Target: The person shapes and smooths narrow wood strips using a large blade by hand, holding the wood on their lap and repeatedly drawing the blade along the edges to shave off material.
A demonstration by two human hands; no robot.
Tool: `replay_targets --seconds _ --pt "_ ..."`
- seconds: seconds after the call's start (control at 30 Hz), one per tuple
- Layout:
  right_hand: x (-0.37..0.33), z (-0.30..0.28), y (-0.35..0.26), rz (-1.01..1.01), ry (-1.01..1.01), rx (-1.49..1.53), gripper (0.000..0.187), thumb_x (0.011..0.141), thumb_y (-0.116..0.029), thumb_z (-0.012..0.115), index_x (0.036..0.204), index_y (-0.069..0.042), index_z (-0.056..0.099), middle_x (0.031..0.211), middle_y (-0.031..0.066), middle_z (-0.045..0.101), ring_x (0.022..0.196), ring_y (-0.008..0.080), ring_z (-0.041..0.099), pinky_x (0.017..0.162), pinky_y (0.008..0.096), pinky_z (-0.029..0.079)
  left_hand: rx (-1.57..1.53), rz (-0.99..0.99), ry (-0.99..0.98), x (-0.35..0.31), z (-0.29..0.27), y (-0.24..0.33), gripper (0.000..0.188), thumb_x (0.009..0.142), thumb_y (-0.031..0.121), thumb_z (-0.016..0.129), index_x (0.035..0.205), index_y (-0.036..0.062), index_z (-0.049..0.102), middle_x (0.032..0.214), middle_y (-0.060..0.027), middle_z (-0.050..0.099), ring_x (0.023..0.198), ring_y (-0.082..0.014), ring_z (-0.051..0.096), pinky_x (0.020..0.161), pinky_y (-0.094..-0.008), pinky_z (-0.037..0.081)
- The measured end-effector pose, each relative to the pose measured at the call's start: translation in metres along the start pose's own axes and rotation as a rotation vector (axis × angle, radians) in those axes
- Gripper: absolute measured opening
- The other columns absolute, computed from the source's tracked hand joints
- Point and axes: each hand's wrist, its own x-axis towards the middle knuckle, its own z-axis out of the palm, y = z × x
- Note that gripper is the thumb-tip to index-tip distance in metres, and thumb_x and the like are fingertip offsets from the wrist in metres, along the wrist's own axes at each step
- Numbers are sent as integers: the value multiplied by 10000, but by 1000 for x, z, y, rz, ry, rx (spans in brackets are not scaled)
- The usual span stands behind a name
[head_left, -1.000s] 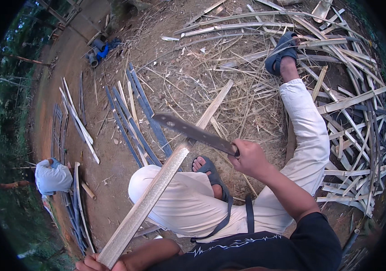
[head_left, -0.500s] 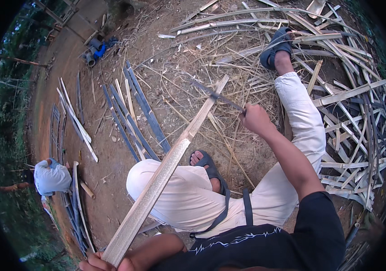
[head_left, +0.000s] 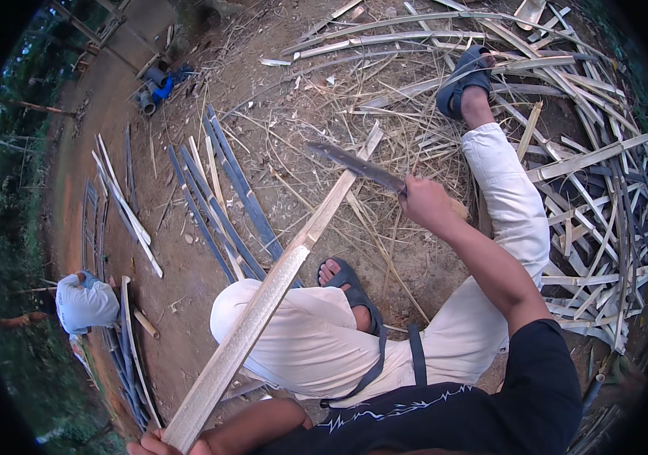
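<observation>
A long split bamboo strip (head_left: pixel 263 307) slants from the lower left up across my bent knee, its pale inner side facing up. My left hand (head_left: pixel 168 444) is wrapped round its near end at the lower edge; part of that hand is cut off. In my right hand (head_left: pixel 429 202) is a machete (head_left: pixel 358 164), gripped by the handle, which the fingers hide. The dark blade points left and lies across the strip close to its far end. Whether the edge touches the bamboo I cannot tell.
Cut bamboo strips (head_left: pixel 593 163) lie heaped on the right. Thin shavings (head_left: pixel 407 136) cover the dirt between my sandalled feet. Dark bamboo slats (head_left: pixel 240 182) rest left of centre. Another person (head_left: pixel 87 303) bends beside bamboo lengths at the far left. Short dark tubes (head_left: pixel 155 83) lie beyond.
The machete has shifted slightly toward me along the strip, and its blade now shows broader. My right hand has moved a little left and down. The strip is almost unmoved.
</observation>
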Motion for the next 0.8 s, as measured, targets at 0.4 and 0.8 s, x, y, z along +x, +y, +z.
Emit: replay_targets --seconds 0.4,0.8 --pt "43 24 35 172 -42 -162 209 846 -160 642 942 8 723 994 221 716 913 379 712 820 465 572 -503 -210 -174 2 3 -1 564 1009 600 397 686 144 323 545 52 149 413 -81 156 329 -238 127" --pt "86 40 75 445 -125 3 221 838 -119 602 968 31 699 995 250 704 958 408 693 853 480 562 -520 -198 -242 3 5 0 535 1016 567 401 701 140 335 559 44 173 420 -85 179 315 -234 165"
